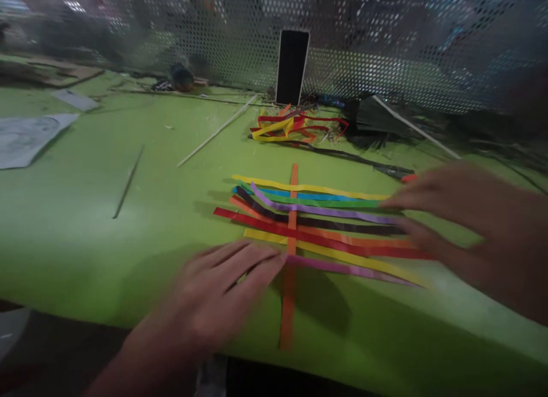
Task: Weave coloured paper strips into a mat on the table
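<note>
Several coloured paper strips lie side by side across one upright orange strip (288, 311), some over it and some under. Among them are a purple strip (329, 212), a black strip (338, 223), a red strip (325, 239) and a lower yellow strip (342, 257). My left hand (226, 288) has its fingertips closed on the left end of a pink strip (321, 264), beside the orange one. Blurred by motion, my right hand (466, 225) is over the right ends of the strips, thumb and fingers apart, touching the green strip (351, 204) and the purple one.
A phone (293, 68) leans upright at the back against a perforated metal screen (240, 37). Tangled strips (295, 125) lie before it, near dark scissors (394, 171). Thin sticks (218, 131) and a paper drawing (34, 137) are on the green table (85, 225).
</note>
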Available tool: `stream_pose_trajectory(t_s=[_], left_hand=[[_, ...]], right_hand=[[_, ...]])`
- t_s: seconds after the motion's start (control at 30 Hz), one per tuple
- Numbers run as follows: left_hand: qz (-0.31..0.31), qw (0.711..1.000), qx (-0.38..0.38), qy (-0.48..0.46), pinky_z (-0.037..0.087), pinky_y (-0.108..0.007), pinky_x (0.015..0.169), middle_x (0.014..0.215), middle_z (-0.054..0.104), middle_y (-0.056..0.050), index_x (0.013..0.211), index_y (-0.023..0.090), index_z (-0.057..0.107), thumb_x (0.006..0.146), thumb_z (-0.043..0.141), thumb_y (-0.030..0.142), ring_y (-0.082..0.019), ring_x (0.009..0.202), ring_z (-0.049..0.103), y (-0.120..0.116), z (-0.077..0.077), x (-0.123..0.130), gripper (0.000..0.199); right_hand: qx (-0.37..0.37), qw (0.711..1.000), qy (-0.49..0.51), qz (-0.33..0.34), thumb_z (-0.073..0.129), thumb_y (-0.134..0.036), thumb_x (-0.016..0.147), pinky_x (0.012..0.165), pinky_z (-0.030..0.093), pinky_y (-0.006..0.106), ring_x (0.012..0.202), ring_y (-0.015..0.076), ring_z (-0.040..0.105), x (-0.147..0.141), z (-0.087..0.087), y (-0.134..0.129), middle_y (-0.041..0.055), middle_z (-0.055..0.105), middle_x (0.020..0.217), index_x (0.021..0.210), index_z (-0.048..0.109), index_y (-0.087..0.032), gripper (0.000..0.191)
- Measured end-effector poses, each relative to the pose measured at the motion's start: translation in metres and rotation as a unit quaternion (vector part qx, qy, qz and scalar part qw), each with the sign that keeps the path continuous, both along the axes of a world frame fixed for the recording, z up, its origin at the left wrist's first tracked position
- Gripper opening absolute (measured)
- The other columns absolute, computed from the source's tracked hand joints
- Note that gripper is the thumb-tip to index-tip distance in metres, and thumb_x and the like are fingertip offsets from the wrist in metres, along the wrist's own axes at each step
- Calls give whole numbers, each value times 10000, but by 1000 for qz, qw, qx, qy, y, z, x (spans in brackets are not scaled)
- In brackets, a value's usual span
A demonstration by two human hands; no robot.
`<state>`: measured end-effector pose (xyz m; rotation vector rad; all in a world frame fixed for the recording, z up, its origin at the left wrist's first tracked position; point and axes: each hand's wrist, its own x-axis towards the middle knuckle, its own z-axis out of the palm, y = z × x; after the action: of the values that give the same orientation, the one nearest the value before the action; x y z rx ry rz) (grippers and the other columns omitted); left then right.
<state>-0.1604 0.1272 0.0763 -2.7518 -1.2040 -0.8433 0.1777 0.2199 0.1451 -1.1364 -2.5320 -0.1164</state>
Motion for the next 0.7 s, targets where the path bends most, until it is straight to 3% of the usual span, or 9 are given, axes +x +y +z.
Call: stream_pose_trajectory(t_s=[0.07,0.13,0.23,0.43,0.7], left_hand=[[-20,999,10,29,608,-351,883,1203,743,-94,1268,160,623,1020,431,121,-226,1056,720,4,7,6,316],[-26,998,30,48,624,-369,803,1173,753,-110,1238,136,633,1011,436,118,-250,997,740,6,12,7,301],[-13,999,39,32,622,-373,785,1137,759,-117,1208,110,638,1006,450,113,-253,968,747,3,14,3,275],[32,999,-1,-16,579,-331,939,1174,755,-64,1225,156,650,1019,443,88,-197,1051,721,-10,4,-10,300],[36,999,15,-1,559,-347,945,1177,755,-42,1194,162,662,1033,456,106,-195,1067,711,-6,13,-13,267]], right_hand=[[-47,990,-25,132,475,-424,1007,749,544,405,862,245,661,-44,-3,18,46,698,910,995,727,-288,286],[-80,985,-61,137,508,-385,992,713,513,374,814,232,641,-76,-11,34,55,684,867,955,733,-232,274],[-110,981,-117,113,668,-363,926,715,480,351,832,233,626,-100,-23,46,73,689,921,980,738,-206,180],[-167,970,-166,60,752,-366,886,747,436,349,881,249,608,-112,-26,40,107,663,1002,1059,729,-154,274],[-117,977,-153,96,699,-285,917,771,416,350,900,244,582,-112,-31,37,107,650,1022,1002,710,-158,154]])
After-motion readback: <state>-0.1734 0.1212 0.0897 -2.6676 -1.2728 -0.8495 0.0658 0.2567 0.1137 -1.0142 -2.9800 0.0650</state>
